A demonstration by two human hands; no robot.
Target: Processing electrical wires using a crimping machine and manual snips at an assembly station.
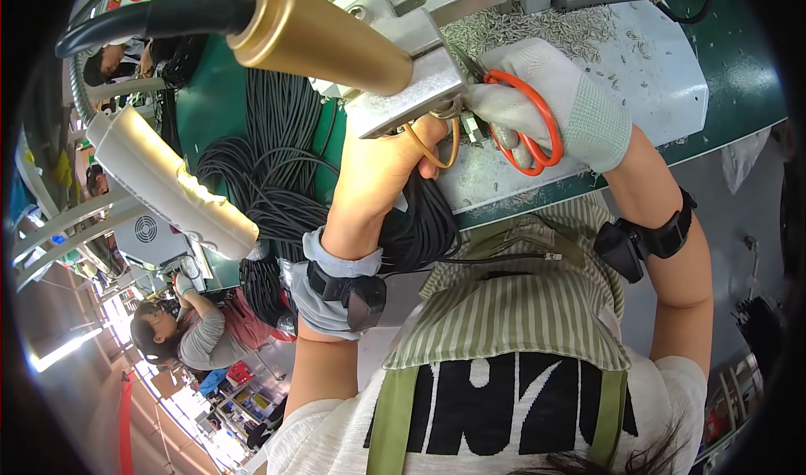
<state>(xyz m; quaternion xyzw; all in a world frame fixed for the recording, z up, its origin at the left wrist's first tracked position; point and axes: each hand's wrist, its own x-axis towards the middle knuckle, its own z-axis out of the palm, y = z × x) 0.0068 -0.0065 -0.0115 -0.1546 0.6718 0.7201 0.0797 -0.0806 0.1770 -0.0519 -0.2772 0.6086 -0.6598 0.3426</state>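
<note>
One gloved right hand (pixel 541 93) holding orange-handled tool (pixel 557 141), left hand (pixel 389 166) near cables (pixel 281 110)

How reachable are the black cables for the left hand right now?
Probably yes: the black cables lie just beside the left hand, with nothing visible between. The silver machine block hides part of that hand, so whether its grip is free is unclear.
</note>
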